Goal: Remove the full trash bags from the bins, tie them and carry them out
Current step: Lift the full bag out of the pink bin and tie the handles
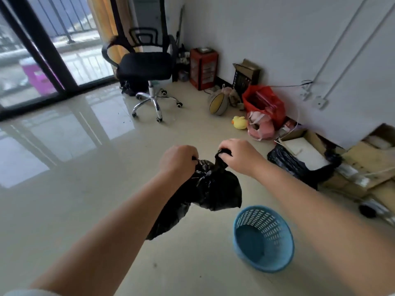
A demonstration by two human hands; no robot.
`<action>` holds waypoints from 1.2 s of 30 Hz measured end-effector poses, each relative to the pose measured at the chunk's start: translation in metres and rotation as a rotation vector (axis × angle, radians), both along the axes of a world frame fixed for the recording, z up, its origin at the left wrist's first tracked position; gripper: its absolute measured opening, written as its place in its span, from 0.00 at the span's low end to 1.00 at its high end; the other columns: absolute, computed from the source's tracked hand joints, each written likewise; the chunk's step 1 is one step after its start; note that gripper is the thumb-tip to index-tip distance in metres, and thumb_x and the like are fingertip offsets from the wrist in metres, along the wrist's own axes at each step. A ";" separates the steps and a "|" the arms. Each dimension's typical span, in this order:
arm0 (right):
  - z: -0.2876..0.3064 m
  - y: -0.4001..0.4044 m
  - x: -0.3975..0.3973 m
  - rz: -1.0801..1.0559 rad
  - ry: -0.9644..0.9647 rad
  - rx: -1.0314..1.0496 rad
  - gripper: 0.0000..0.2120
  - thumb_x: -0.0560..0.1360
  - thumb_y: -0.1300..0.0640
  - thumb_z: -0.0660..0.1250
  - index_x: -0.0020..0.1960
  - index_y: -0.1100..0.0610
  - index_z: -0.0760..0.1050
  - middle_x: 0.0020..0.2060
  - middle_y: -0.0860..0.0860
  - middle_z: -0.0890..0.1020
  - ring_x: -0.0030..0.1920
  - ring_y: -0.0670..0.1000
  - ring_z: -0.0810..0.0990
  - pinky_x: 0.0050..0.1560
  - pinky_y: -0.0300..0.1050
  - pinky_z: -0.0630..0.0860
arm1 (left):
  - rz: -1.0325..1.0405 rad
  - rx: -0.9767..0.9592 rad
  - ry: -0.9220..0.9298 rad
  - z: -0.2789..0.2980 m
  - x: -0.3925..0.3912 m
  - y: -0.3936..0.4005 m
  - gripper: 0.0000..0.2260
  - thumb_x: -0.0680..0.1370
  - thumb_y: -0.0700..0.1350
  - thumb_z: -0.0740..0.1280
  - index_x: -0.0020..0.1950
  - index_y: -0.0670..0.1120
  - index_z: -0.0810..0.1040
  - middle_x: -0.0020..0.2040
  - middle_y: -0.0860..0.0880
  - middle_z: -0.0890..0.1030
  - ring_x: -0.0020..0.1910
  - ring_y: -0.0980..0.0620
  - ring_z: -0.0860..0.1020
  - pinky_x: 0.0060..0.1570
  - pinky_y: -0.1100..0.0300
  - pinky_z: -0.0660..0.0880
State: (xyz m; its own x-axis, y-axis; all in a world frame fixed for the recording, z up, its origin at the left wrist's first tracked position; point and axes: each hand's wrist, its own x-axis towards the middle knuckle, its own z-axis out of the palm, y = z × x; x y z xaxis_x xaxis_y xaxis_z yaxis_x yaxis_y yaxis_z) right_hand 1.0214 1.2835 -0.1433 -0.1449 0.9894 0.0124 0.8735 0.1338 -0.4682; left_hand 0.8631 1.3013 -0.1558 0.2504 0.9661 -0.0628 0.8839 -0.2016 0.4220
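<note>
A black trash bag [210,189] hangs in the air at the centre of the view, its top gathered into a knot. My left hand [178,160] grips one twisted end of the bag's top and my right hand [238,154] grips the other, the two ends pulled apart. Below and to the right, a blue perforated plastic bin [277,259] stands on the floor with no bag in it. A second black bag [299,165] with white material inside sits on the floor by the right wall.
A black office chair [147,67] stands near the glass balcony door [42,60]. Along the right wall lie a red heater [204,68], a ball [218,104], a red bag [265,103], a yellow duck toy [239,122] and cardboard [367,163]. Glossy tiled floor [85,167] stretches to the left.
</note>
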 end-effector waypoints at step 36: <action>0.125 -1.237 0.004 -2.101 -0.045 0.064 0.10 0.76 0.61 0.59 0.49 0.65 0.78 0.39 0.55 0.79 0.39 0.51 0.73 0.38 0.33 0.66 | -2.085 0.125 0.110 0.125 0.268 -1.122 0.11 0.76 0.36 0.61 0.53 0.41 0.80 0.53 0.43 0.80 0.51 0.43 0.78 0.48 0.55 0.75</action>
State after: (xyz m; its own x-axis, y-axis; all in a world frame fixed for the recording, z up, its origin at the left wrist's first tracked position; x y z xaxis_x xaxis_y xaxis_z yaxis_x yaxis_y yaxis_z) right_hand 1.0256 0.0468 -0.0184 0.9235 -0.3763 0.0741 -0.2966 -0.8234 -0.4838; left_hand 1.1310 0.1789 -0.0305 0.7194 -0.6839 -0.1214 -0.6287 -0.7155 0.3046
